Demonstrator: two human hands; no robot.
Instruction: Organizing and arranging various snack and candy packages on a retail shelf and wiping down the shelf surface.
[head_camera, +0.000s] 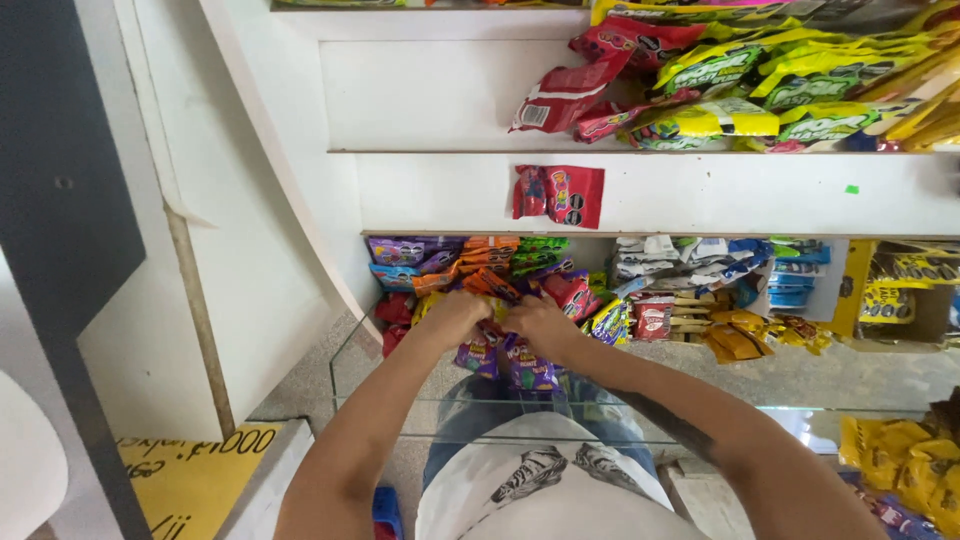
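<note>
- Head view: left hand (455, 315) and right hand (540, 318) meet over purple snack packets (505, 358) on the lowest shelf (800, 375).
- Each grip looks closed on packets; which ones is unclear.
- Neighbouring rows already sit stocked.

both hands, left hand (455, 315) beside right hand (540, 318), rest on the snack packets (500, 355) on the glass counter (400, 400); above the counter, two shelves (650, 152) hold more packets
</note>
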